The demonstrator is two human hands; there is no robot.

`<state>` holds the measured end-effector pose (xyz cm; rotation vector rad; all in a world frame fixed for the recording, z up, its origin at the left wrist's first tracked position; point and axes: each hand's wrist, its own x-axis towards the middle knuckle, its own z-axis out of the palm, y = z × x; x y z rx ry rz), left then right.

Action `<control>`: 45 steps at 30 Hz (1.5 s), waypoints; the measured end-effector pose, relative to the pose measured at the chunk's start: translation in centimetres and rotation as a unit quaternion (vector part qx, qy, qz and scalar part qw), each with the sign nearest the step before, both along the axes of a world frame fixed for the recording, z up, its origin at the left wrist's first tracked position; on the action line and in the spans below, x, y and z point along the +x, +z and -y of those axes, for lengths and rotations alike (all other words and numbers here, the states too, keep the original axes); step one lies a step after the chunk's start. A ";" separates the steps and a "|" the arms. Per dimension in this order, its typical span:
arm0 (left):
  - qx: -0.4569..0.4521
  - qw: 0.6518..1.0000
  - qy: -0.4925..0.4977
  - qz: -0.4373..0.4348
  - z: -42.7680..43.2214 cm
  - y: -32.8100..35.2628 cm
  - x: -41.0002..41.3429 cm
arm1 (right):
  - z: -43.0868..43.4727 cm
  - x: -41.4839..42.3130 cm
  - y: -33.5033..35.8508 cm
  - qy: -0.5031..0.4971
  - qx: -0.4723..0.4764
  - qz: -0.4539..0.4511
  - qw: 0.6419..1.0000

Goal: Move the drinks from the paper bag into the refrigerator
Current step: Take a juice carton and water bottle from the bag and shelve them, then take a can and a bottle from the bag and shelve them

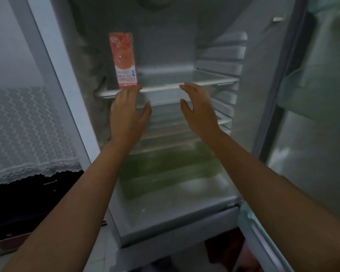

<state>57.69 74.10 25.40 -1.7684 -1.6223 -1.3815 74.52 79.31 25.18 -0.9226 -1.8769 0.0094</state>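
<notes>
A tall red and white drink carton (123, 59) stands upright at the left end of the refrigerator's upper glass shelf (185, 83). My left hand (128, 116) is just below and in front of the carton, fingers straight and spread, fingertips near its base, holding nothing. My right hand (198, 108) hovers in front of the middle of the shelf, fingers relaxed and apart, holding nothing. The paper bag is out of view.
The refrigerator door (312, 114) stands open on the right with green-tinted door bins. Lower shelves and a greenish crisper drawer (169, 173) lie below my hands. A white lace cloth (28, 134) covers a dark piece of furniture on the left.
</notes>
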 end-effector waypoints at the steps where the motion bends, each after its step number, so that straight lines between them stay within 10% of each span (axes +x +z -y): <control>1: -0.005 1.000 -0.011 -0.012 0.5 -0.7 0.3 | 0.9 0.4 -0.4 -0.011 -0.001 0.007 1.000; 21: -0.233 0.914 -0.301 -0.139 14.7 -16.8 2.9 | 26.6 3.2 -15.3 -0.271 -0.174 0.015 0.947; 45: -0.271 0.820 -0.476 -0.168 37.5 -25.5 21.2 | 59.3 19.8 -23.4 -0.470 -0.246 0.014 0.848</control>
